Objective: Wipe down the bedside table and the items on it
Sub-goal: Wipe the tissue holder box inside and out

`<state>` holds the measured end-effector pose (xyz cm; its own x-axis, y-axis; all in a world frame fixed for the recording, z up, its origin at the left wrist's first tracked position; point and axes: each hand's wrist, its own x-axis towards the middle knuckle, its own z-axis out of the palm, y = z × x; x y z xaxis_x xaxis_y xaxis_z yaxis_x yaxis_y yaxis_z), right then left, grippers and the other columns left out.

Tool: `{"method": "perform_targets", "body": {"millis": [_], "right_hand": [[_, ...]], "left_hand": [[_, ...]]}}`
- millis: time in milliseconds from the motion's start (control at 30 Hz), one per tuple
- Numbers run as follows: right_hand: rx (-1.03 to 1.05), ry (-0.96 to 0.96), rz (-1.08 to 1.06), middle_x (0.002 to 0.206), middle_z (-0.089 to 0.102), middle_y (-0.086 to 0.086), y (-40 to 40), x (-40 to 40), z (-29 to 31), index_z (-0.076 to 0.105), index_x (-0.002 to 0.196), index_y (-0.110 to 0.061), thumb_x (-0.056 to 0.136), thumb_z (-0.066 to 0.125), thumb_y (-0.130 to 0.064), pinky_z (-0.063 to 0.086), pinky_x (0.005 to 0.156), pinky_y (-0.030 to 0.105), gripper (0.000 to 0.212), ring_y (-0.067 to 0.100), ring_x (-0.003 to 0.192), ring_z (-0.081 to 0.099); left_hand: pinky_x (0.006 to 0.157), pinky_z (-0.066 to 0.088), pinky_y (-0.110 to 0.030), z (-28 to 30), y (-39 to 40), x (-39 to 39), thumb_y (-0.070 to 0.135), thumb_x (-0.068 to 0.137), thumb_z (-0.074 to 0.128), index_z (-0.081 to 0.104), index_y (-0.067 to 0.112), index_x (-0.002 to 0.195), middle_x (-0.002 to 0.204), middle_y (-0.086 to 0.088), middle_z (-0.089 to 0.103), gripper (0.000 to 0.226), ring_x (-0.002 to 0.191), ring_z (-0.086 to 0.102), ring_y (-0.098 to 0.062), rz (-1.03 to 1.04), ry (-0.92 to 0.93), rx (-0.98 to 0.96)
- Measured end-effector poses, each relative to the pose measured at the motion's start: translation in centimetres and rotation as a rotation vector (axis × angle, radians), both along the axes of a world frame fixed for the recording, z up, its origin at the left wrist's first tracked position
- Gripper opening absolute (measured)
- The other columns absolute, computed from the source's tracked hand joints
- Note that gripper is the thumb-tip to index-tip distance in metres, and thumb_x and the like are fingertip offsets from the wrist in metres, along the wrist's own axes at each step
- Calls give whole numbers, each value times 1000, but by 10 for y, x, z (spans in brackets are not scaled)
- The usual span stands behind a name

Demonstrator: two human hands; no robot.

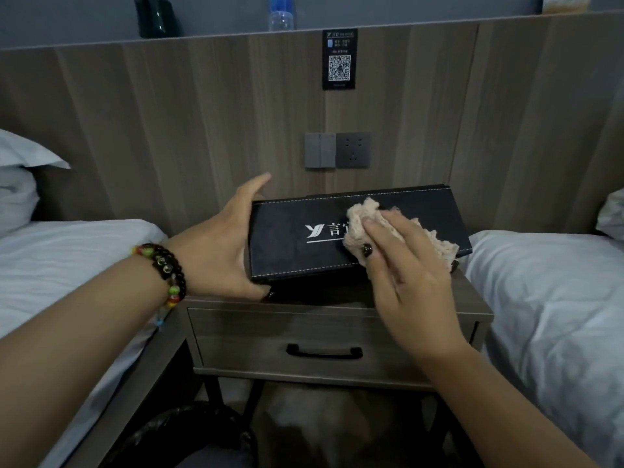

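Your single head camera looks forward and down, close over your left hand [223, 251] and right hand [405, 282].

black box [304, 244] covers tabletop | beds [557, 298] flank nightstand [337, 332] closely

The black box [337, 231] bears a white Y-shaped logo and the characters "言" and a partly covered second; the wall placard [339, 59] carries a QR code, its small print unreadable.

Left hand [223, 244]: grips the left end of the black box [304, 251], frame centre, tilted.
Right hand [398, 261]: presses beige cloth [364, 214] onto it.
Bedside table [472, 298]: beneath.
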<state>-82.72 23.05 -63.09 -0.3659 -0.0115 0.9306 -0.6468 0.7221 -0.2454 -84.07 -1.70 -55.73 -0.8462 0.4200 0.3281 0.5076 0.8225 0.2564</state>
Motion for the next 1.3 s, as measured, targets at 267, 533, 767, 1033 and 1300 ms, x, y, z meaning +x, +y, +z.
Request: {"method": "perform_targets", "body": {"millis": [267, 533, 767, 1033, 1300], "right_hand": [[-63, -15, -6, 128, 58, 14, -13, -2, 0, 64, 122, -5, 95, 48, -17, 44, 104, 43, 33, 29, 126, 51], [-135, 81, -127, 117, 64, 15, 34, -21, 7, 70, 111, -5, 89, 55, -10, 49, 95, 29, 27, 26, 106, 62], [-217, 59, -116, 114, 64, 15, 11, -16, 11, 71, 107, -4, 85, 56, -6, 45, 97, 22, 27, 25, 104, 62], [-90, 47, -73, 115, 65, 15, -3, -12, 16, 71, 109, -6, 86, 53, -10, 52, 91, 32, 30, 26, 102, 64], [-248, -40, -271, 117, 63, 17, 5, -20, 30, 69, 110, -6, 85, 52, -8, 34, 93, 11, 30, 30, 102, 61]], "left_hand": [[113, 17, -60, 7, 53, 16, 74, 48, 65, 9, 18, 149, 145, -2, 20, 128, 137, 19, -24, 284, 315, -442], [90, 46, -34, 15, 69, 15, 69, 49, 70, 18, 29, 144, 122, 7, 44, 115, 113, 44, -18, 255, 275, -361], [89, 46, -33, 12, 66, 15, 73, 47, 67, 15, 29, 148, 120, 6, 45, 122, 112, 46, -20, 267, 309, -410], [83, 49, -34, 8, 53, 16, 70, 45, 67, 19, 32, 145, 112, 7, 45, 117, 107, 47, -19, 242, 295, -397], [79, 47, -32, 5, 57, 14, 71, 47, 67, 19, 31, 145, 112, 8, 45, 116, 105, 47, -18, 255, 321, -419]]}}
